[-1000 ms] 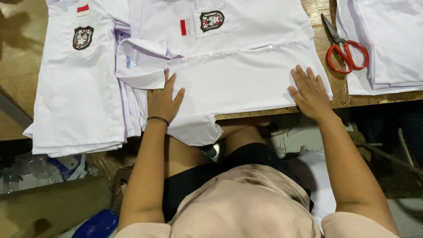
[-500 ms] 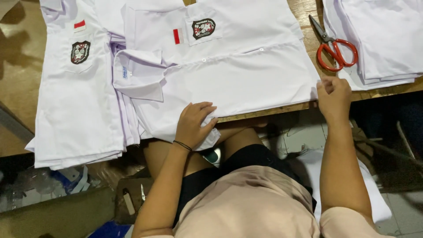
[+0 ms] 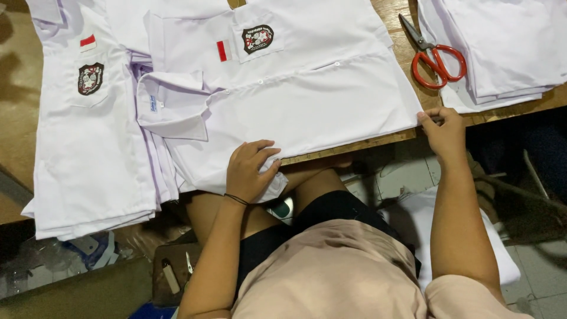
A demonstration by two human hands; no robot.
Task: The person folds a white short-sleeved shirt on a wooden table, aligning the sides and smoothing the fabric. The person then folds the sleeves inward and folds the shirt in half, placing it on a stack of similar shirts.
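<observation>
White shirt [image 3: 283,100] lies flat across the table edge [image 3: 354,143], long axis running sideways between my hands. My left hand [image 3: 251,171] grips its hanging near hem, fingers curled around cloth. My right hand [image 3: 443,127] pinches the far-right corner. Red scissors [image 3: 434,59] lie just beyond that hand.

A white shirt [image 3: 307,100] lies spread on the wooden table [image 3: 407,50], its lower edge hanging over the table's near side. The left hand [image 3: 251,171] grips that hanging edge; the right hand [image 3: 443,130] pinches the shirt's right corner. Red-handled scissors [image 3: 434,59] lie right of the shirt, a shirt stack [image 3: 88,130] left of it.
</observation>
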